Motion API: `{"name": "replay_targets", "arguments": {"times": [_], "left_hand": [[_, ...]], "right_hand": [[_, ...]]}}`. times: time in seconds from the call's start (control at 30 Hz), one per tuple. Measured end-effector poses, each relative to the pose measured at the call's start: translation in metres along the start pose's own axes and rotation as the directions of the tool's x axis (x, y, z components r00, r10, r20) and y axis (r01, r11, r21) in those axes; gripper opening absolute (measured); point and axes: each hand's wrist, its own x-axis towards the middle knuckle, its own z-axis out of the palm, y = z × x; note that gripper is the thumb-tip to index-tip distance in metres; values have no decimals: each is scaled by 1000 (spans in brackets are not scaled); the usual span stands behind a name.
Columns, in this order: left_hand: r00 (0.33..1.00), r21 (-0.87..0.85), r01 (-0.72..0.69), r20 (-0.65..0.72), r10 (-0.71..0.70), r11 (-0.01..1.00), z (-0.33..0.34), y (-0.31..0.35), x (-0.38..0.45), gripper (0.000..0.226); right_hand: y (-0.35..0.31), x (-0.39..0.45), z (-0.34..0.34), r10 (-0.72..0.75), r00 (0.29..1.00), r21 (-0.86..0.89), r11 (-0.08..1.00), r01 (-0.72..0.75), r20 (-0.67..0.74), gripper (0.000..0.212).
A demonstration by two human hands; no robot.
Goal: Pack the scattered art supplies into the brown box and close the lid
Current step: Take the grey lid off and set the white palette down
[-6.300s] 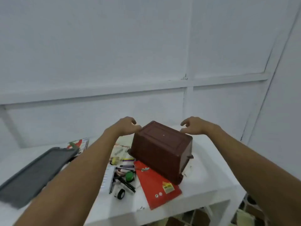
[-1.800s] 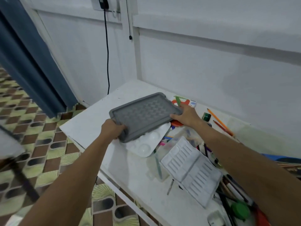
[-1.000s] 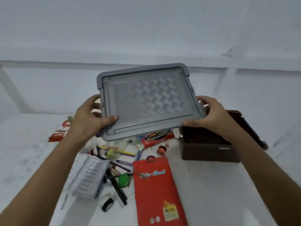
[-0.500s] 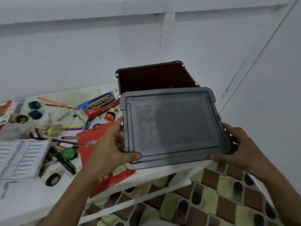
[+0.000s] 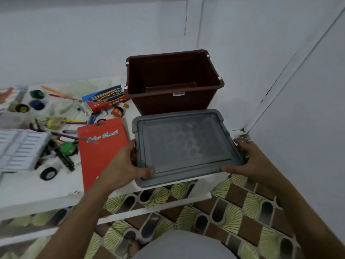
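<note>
the left grip [image 5: 124,166] clasped the left edge of the grey lid [image 5: 184,144], thumb on its top face near the front left corner and fingers curled round the side. the right grip [image 5: 248,160] clasped the lid's right edge in the same way, thumb on top near the front right corner. the lid was held nearly flat, just in front of the brown box [image 5: 173,81], its front edge jutting past the front edge of the white bench [image 5: 37,186].

the brown box stood upright and open on the bench's far right corner by the wall, with a small white label on its front wall; nothing could be seen inside it. the art supplies lay scattered on the bench to the left of the box: a red colour pencil pack [image 5: 101,150] flat beside the lid and partly under the left wrist, a blue and red pencil box [image 5: 105,98] just left of the brown box, an orange paint pot [image 5: 117,111] in front of that, green [image 5: 37,94] and blue [image 5: 37,105] paint pots further left, a green-capped pot [image 5: 66,148], loose pencils [image 5: 75,121], and a white ridged palette [image 5: 19,147] at the left edge. below the bench lay a patterned tile floor [image 5: 233,212].
</note>
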Motion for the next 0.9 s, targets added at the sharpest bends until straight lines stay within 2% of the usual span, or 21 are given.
{"name": "replay_targets", "arguments": {"times": [0.13,0.2,0.3,0.4,0.5,0.6,0.77,0.83,0.9], "left_hand": [[997,158,60,-49,-53,986,4,2,13,68],[994,256,93,-82,-75,962,6,-1,17,75],[987,381,144,-126,-104,913,11,-8,21,84],[980,516,187,-157,-122,836,16,-10,24,85],[972,577,227,-182,-148,784,19,-3,24,83],[960,570,276,-200,-195,774,18,2,23,85],[948,409,275,-268,-173,870,-2,1,18,109],[944,311,208,-311,-107,928,-16,1,10,98],[917,223,205,-385,-107,953,-35,-3,-1,79]], "right_hand": [[5,13,1,-13,1000,-51,999,13,3,130],[7,17,4,-33,999,-76,997,33,3,125],[9,20,6,-73,997,-104,992,72,-11,116],[10,19,7,-88,996,-105,991,87,3,114],[7,18,9,-133,991,-113,985,130,-17,110],[-4,17,8,-187,981,-140,974,179,-47,104],[-45,26,21,-276,961,-92,958,273,-13,98],[-72,33,36,-305,952,-28,952,306,24,92],[-106,42,59,-375,925,38,927,374,61,74]]}}
